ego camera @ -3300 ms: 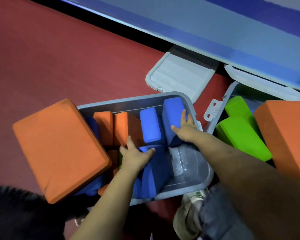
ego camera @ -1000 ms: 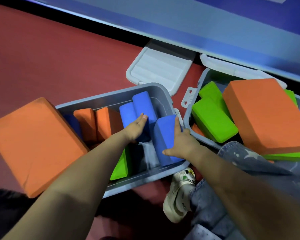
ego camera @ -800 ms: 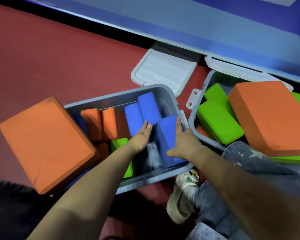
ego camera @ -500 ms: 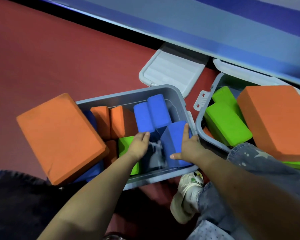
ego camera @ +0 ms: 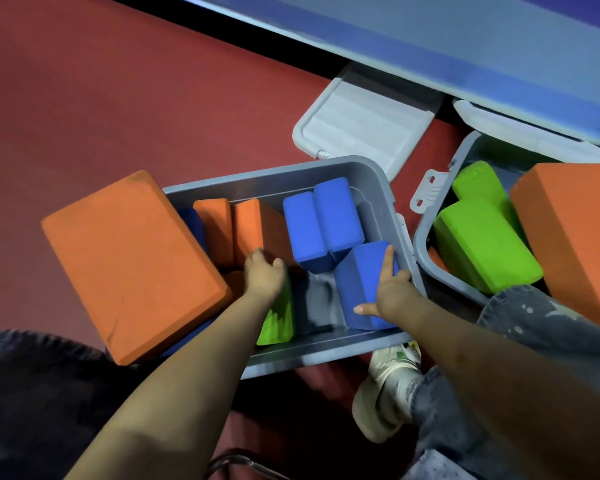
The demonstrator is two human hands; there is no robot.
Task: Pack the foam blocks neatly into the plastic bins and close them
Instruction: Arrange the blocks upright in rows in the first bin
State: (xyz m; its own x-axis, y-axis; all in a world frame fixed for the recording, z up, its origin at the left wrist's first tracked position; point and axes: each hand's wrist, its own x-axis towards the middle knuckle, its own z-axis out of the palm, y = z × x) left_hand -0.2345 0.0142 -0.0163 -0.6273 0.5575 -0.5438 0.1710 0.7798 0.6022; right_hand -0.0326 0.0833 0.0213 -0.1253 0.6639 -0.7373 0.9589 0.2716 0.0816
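Foam blocks half-packed in grey bin (ego camera: 368,168).
Right hand (ego camera: 392,292) grasped blue block (ego camera: 364,282); left hand (ego camera: 264,275), fingers relaxed, touched orange block (ego camera: 253,230). Overhanging large orange block (ego camera: 132,261) could stop the lid closing.

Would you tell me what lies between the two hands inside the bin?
Head view: bare bin floor between left hand and right hand.

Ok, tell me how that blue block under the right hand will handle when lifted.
Probably light: the right hand grips the blue block alone, fingers spread over its side. Likely soft yet shape-keeping, since its matte foam edges look rounded. It stands on end in the bin, so it may tip if released.
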